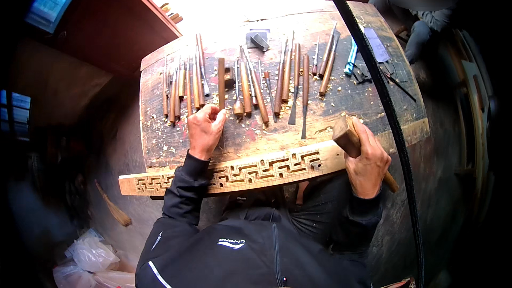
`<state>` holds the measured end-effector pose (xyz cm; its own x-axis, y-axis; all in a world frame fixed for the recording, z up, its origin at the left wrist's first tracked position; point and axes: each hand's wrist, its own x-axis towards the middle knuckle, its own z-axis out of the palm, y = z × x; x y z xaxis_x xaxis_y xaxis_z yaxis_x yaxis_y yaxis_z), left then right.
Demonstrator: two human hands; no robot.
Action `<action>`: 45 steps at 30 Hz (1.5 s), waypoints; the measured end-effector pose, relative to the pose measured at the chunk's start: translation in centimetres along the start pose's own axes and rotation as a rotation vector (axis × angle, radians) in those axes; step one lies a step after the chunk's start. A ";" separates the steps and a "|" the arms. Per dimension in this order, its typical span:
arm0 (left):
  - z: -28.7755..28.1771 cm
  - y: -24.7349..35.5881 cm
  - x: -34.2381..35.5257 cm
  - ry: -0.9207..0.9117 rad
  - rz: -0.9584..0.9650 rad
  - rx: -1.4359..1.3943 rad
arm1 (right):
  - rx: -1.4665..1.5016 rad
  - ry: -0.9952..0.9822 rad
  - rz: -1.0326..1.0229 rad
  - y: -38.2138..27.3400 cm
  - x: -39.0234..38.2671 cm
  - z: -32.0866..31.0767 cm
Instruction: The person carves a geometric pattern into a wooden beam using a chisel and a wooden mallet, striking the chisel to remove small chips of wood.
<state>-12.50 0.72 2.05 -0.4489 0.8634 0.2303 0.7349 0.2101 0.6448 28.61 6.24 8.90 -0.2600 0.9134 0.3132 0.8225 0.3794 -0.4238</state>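
My left hand (205, 133) is closed with fingertips pinched at the lower end of a wooden-handled tool (221, 82) lying among several chisels (248, 88) on the scarred workbench (176, 152). My right hand (368, 162) grips a wooden mallet (346, 136), its handle sticking out below my fist. Along the bench's near edge, beneath and between my hands, lies a long pale board (266, 168) carved with angular cut-out channels; my left forearm crosses over it. Wood shavings are scattered around the tools.
A dark block (258, 41), purple pad (376, 45) and blue item (350, 58) are on the bench. A black strap (381, 85) crosses the right side. Another person (432, 24) sits upper right. A broom (113, 208) and plastic bags (90, 258) are lower left.
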 end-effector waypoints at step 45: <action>8.6 6.9 0.2 -0.267 0.959 0.186 | -0.008 -0.005 0.001 -0.7 0.5 0.4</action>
<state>-3.10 6.28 0.27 0.4839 0.7751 0.4061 0.8037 -0.5773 0.1441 27.73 6.49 9.04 -0.2612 0.9147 0.3085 0.8270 0.3769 -0.4173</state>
